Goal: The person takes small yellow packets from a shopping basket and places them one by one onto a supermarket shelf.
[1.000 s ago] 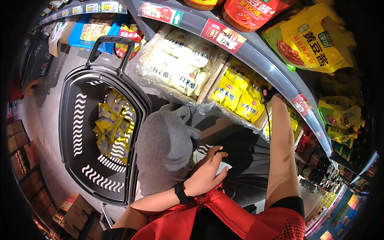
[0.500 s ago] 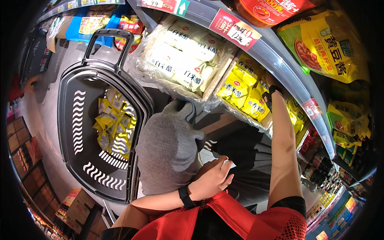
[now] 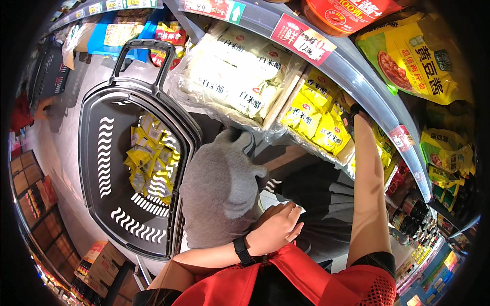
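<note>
My left hand (image 3: 278, 229), a dark band on its wrist, rests over my lap with its fingers curled. A small white edge shows at its fingertips; what it is I cannot make out. My right arm stretches forward to the lower shelf. There my right hand (image 3: 352, 105) reaches in beneath the shelf lip, beside the yellow pouches (image 3: 316, 117) in an open carton; its fingers are hidden. A black basket (image 3: 104, 217) stands at my left, with several yellow pouches (image 3: 150, 158) lying loose inside.
A plastic-lined carton of white pouches (image 3: 235, 71) sits left of the yellow ones. Above my right arm curves the grey shelf edge (image 3: 365, 89) with price cards. Large yellow bags (image 3: 418, 61) fill the shelf above. A cardboard box (image 3: 99, 268) stands at lower left.
The whole view has shifted slightly, so things sit a little further right. My right hand stays at the yellow pouches, and my left hand keeps its place over my lap.
</note>
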### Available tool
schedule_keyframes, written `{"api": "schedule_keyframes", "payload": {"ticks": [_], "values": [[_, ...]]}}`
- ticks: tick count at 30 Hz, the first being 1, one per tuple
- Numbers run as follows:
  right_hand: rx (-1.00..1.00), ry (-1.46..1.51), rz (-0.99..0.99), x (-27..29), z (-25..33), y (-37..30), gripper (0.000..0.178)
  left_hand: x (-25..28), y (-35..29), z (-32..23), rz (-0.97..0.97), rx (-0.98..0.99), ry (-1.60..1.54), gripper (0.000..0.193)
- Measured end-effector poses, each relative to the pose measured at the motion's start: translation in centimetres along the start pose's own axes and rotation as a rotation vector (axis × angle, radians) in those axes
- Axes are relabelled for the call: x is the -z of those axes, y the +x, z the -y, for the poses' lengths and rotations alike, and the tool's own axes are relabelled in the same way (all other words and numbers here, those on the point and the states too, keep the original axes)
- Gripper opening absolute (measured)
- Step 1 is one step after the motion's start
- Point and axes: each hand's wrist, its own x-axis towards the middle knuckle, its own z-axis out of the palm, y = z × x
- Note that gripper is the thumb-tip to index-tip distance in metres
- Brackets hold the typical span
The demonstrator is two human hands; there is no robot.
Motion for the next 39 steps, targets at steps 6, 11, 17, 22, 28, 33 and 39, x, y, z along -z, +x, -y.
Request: {"api": "schedule_keyframes", "payload": {"ticks": [6, 11, 17, 22, 28, 33, 39], "values": [[-0.018, 0.386, -0.047, 3.5, 3.8, -5.7, 0.031, 0.5, -0.2, -0.6, -0.045, -0.084, -0.027, 0.022], [0.025, 0.898, 0.034, 12.3, 8.9, -15.2, 0.041, 0.4, -1.0, -0.8, -0.048, -0.169, -0.170, 0.017], [0.046, 1.642, 0.437, 19.0, 10.4, -23.8, 0.040, 4.3, -3.4, -3.7, -0.051, -0.249, -0.367, 0.010], [-0.149, 1.809, 0.349, 18.0, 8.7, -29.2, 0.036, 8.6, -7.4, -4.2, -0.292, -0.209, -0.317, 0.013], [-0.429, 1.700, 0.217, 18.3, 8.0, -30.2, 0.021, 10.4, -9.8, -0.3, -0.663, -0.165, 0.206, 0.012], [-0.357, 1.678, 0.074, 15.7, 6.8, -31.2, 0.019, 15.7, -13.6, 6.3, -0.787, 0.138, -0.042, 0.014], [-0.505, 1.639, 0.206, 13.2, 5.7, -32.3, 0.016, 22.5, -17.1, 24.5, -0.770, 0.473, 0.370, 0.042]]}}
